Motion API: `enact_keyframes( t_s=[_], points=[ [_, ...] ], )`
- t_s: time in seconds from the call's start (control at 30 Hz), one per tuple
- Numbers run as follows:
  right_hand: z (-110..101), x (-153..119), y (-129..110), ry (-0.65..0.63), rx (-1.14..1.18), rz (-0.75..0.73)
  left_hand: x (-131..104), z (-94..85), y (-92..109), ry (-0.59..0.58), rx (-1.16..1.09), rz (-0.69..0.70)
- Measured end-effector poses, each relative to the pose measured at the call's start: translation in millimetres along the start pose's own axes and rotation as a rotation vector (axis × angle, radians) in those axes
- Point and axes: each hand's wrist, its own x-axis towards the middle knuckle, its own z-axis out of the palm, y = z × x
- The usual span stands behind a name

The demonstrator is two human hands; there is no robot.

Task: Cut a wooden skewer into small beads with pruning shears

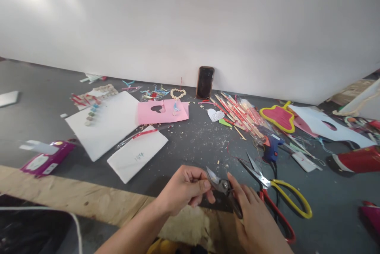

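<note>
My right hand (255,214) is wrapped round the dark handles of a pair of pruning shears (225,186). Their blades point up and left, toward my left hand (188,186). My left thumb and fingers are pinched together right by the blades; whatever sits between them is too small or hidden to make out. Just right of my right hand lies a pair of large scissors (264,182) with one yellow and one red handle, blades apart. Small pale chips (204,139) are scattered on the dark table (184,151) beyond both hands.
A phone (205,82) leans against the white partition (190,36). Wrapped chopsticks (234,109), a blue glue gun (271,149) and a red can (356,159) are on the right. White boards (103,127), pink paper (148,113) and a purple box (49,158) lie left.
</note>
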Motion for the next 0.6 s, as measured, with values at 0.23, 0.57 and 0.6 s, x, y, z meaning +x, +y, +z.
enact_keyframes(
  t_s=[0.23,0.57,0.6],
  points=[
    [21.2,-3.6,8.9,0.023,0.019,-0.012,5.0,1.2,-4.9,0.081,0.044,-0.030],
    [9.5,0.9,12.3,0.005,-0.035,0.032,7.7,-6.2,-1.2,0.136,0.225,0.027],
    [9.0,1.5,13.8,0.018,-0.054,0.035,8.0,-6.4,-0.5,0.158,0.223,0.027]
  ],
)
